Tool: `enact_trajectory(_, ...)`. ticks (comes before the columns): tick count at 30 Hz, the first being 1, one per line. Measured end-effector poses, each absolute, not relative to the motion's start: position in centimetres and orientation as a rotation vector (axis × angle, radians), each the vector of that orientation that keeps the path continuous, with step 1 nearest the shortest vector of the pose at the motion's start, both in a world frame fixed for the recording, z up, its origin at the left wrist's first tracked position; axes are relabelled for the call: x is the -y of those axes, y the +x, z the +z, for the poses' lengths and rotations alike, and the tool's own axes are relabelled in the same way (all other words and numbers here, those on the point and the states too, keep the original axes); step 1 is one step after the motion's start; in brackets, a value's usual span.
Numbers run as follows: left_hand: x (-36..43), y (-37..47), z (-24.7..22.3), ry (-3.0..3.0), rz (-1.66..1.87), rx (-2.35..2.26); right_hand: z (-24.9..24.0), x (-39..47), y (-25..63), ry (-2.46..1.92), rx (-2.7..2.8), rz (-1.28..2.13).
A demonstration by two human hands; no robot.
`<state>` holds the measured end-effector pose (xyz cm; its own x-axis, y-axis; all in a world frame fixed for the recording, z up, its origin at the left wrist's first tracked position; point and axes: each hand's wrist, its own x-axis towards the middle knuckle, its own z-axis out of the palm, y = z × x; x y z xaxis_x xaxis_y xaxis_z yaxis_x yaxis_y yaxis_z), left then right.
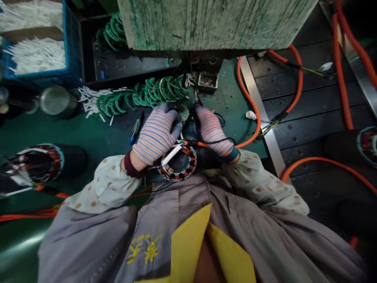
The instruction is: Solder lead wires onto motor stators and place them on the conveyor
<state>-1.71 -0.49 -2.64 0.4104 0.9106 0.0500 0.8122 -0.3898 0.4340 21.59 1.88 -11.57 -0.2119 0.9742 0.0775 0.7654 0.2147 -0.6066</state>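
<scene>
My left hand (157, 133), in a striped knit glove, pinches a small green curved circuit board (184, 113) with thin wires at it. My right hand (212, 127), gloved alike, is closed around a dark handle with a metal end, which looks like a soldering iron (196, 96); its black cord loops over the wrist. Below my hands, close to my body, lies a motor stator (178, 169) with copper windings. A white sleeve (171, 154) lies across it, and an orange cable (249, 137) reaches it from the right. My fingertips are partly hidden.
A row of green curved boards (147, 93) lies behind my hands, beside white tubes (90, 100). A blue-capped marker (136, 128) is left of my left hand. Other stators (55, 163) stand leftward. A small metal tray (207, 81) sits behind; a large box (215, 25) overhangs.
</scene>
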Motion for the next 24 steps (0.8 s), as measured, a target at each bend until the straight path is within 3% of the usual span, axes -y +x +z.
enact_trajectory(10, 1.4, -2.6, -2.9, 2.258, 0.51, -1.467, -4.6, 3.3, 22.0, -1.573, 2.126, 0.533)
enact_trajectory(24, 1.1, -2.5, -2.7, 2.204, 0.498, -1.448, -6.2, 2.6, 24.3, -1.552, 2.044, 0.62)
